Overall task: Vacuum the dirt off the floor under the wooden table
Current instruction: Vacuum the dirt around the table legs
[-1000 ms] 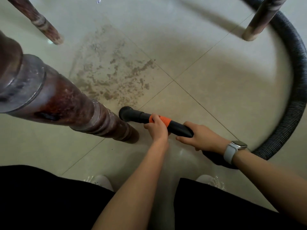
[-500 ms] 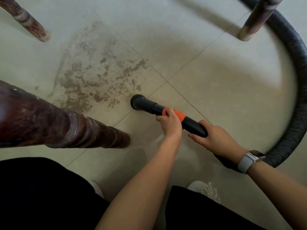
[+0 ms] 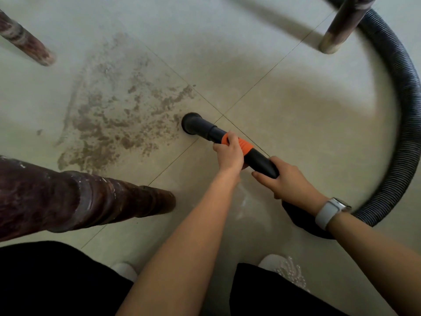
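- Left hand (image 3: pixel 229 153) grips the orange collar of the vacuum nozzle (image 3: pixel 206 129).
- Right hand (image 3: pixel 283 180) grips the nozzle's rear end.
- Nozzle mouth rests at the right edge of the dirt (image 3: pixel 114 117), ahead of both hands.

Both hands grip the vacuum nozzle (image 3: pixel 206 130), left hand (image 3: pixel 229 153) on the orange band, right hand (image 3: pixel 283 179) behind, its mouth seemingly touching the dirt (image 3: pixel 118 115) patch's edge.

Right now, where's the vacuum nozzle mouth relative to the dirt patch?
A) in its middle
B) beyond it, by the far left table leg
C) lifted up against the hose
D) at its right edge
D: the vacuum nozzle sits at the right edge of the dirt patch, which spreads away to its left.
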Tool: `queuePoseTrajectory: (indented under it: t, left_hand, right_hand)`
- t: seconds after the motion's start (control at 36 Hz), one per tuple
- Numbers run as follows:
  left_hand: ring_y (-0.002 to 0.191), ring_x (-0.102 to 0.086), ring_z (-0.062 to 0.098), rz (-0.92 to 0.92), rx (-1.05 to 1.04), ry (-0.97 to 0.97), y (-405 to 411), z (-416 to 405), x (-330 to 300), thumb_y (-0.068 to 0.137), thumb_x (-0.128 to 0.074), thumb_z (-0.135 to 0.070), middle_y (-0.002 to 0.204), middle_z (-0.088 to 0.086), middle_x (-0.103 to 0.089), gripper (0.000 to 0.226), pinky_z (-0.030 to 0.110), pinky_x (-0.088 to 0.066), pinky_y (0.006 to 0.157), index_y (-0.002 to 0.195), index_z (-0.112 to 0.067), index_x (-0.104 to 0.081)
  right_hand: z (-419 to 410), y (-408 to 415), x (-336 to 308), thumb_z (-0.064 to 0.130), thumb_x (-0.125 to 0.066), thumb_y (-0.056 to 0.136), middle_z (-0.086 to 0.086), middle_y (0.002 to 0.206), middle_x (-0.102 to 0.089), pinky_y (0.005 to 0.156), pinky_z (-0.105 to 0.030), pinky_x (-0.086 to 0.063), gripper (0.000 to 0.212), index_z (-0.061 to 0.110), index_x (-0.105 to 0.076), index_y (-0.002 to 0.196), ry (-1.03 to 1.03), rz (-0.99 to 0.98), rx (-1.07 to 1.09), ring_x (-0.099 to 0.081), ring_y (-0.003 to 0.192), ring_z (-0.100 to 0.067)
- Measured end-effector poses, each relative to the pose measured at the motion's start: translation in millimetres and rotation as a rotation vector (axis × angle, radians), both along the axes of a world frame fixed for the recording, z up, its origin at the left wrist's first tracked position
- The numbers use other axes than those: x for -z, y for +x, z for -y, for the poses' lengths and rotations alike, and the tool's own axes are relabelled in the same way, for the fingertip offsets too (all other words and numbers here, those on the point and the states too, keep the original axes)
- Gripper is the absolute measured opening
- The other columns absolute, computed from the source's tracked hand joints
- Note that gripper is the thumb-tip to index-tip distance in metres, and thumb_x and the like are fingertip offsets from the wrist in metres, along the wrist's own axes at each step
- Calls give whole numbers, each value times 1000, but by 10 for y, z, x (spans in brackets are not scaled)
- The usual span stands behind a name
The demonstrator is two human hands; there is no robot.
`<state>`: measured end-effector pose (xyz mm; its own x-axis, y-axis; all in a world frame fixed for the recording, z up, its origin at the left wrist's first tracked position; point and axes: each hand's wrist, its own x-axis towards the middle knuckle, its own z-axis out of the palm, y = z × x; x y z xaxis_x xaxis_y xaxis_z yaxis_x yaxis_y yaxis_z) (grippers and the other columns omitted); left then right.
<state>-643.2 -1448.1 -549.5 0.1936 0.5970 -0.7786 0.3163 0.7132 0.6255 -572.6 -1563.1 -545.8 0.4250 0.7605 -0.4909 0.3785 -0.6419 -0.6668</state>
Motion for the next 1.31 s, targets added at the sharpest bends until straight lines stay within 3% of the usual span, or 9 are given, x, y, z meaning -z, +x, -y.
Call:
queuePoseTrajectory:
  t: [0.17, 0.5, 0.61, 0.78, 0.86, 1.0, 1.08, 1.22, 1.31]
  left_hand:
    - [100, -51, 27, -44, -85, 44, -90, -99, 18, 98, -39, -46, 123, 14, -47, 60, 50, -51, 93, 143, -12, -18]
    - [97, -52, 25, -122, -150, 73, -276, 95, 52, 98, -39, -45, 119, 13, -48, 60, 49, -51, 94, 143, -11, -20]
    - [95, -52, 24, -147, -156, 68, -330, 153, 57, 98, -38, -46, 116, 11, -49, 58, 48, -51, 92, 142, -13, -21]
    - [100, -53, 27, -184, -188, 78, -470, 92, 67, 98, -38, -47, 121, 13, -49, 58, 48, -51, 93, 142, -13, -21]
    - [97, -52, 26, -207, -235, 79, -538, 38, 76, 98, -38, -46, 112, 10, -49, 58, 48, -51, 93, 141, -10, -23]
    - [89, -50, 20, -260, -277, 89, -674, 11, 99, 99, -36, -46, 97, 3, -47, 59, 41, -51, 88, 142, -8, -24]
    - [81, -49, 17, -257, -312, 97, -720, -23, 111, 99, -37, -46, 88, 0, -45, 57, 45, -51, 90, 140, -9, -26]
    - [99, -52, 26, -254, -398, 104, -776, -132, 127, 98, -38, -47, 114, 11, -51, 58, 49, -49, 95, 140, -10, -29]
    - [98, -53, 27, -256, -444, 119, -792, -173, 125, 98, -38, -46, 112, 12, -52, 54, 49, -48, 95, 138, -10, -33]
  right_hand:
    - [-166, -92, -5, 37, -62, 89, -2, 76, -58, 49, -21, -46, 26, 17, -54, 103, 25, -56, -23, -57, 53, -14]
    - [-20, -199, 32, 41, -62, 88, 1, 74, -59, 50, -26, -50, 26, 20, -53, 101, 4, -101, -85, -59, 53, -16]
    - [17, -223, 40, 41, -62, 88, 1, 74, -59, 48, -21, -48, 25, 21, -53, 102, -1, -122, -116, -58, 50, -13]
    - [-89, -297, 53, 42, -62, 88, -3, 76, -60, 56, -34, -54, 25, 22, -53, 100, 11, -136, -180, -61, 59, -21]
    - [-161, -362, 52, 42, -61, 88, -1, 74, -59, 58, -35, -55, 23, 23, -52, 98, 16, -138, -213, -63, 62, -23]
    - [-235, -459, 56, 41, -61, 89, 3, 74, -57, 64, -35, -51, 23, 22, -53, 99, 8, -118, -270, -53, 57, -9]
    - [-304, -494, 38, 41, -60, 89, 1, 77, -58, 63, -33, -50, 25, 20, -54, 100, 5, -108, -296, -51, 56, -8]
    - [-432, -569, 40, 44, -58, 90, 5, 74, -52, 55, -27, -39, 24, 24, -45, 95, 15, 13, -375, -51, 62, -15]
    - [-486, -622, 62, 46, -56, 90, 4, 77, -52, 55, -27, -35, 25, 24, -46, 97, 25, 69, -391, -51, 69, -18]
